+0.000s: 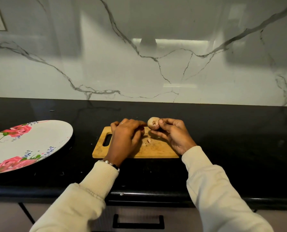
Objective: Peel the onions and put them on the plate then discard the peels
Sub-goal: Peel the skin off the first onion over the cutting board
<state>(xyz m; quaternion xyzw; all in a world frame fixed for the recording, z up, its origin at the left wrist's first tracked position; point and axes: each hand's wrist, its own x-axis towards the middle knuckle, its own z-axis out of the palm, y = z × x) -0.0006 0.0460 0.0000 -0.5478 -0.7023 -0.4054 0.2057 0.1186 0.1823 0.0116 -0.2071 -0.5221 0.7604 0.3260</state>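
Holding the small pale round onion (153,123) just above the far edge of the tan wooden cutting board (156,148), your right hand (172,134) pinches it between thumb and curled fingers. Your left hand (127,134) rests palm-down on the board, fingers bent; whether it holds anything, you cannot tell. A peel scrap (149,140) lies between them. The rose-patterned oval plate (39,139) sits well left, bare black table (239,139) lying open to your right.
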